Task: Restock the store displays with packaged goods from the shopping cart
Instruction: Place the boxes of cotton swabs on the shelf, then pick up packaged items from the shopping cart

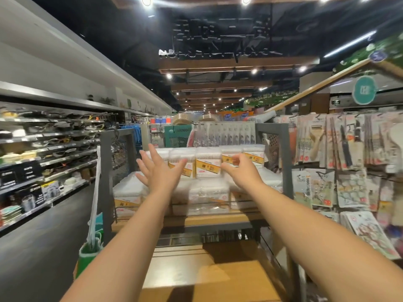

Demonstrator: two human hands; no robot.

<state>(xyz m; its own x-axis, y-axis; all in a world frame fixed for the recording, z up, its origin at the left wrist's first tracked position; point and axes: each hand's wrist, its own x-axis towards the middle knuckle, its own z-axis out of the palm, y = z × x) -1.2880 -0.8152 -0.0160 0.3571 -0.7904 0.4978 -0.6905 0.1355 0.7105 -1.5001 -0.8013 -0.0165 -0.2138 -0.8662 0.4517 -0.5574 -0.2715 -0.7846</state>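
Hands are both extended forward at an end-of-aisle display stand (285, 153) with a grey metal frame and wooden shelves. Left hand (158, 170) is held up with the palm turned toward the goods and the fingers spread wide apart; it holds nothing and sits just in front of the upper row. Right hand (239, 168) reaches toward the same row with its fingers loosely curled; motion blur prevents telling whether the fingertips touch or pinch a pack.

Upper row consists of clear packs of cotton swabs (208, 163) with yellow-and-white labels, standing upright side by side on the stand. A lower row of similar packs (209, 196) sits beneath and in front, blurred. A bare wooden shelf (209, 223) lies below those.

Hanging kitchen utensils (346, 144) in carded packaging fill the rack on the right. Shelving with pots and pans (54, 136) runs along the left side of the aisle. No shopping cart can be identified in view.
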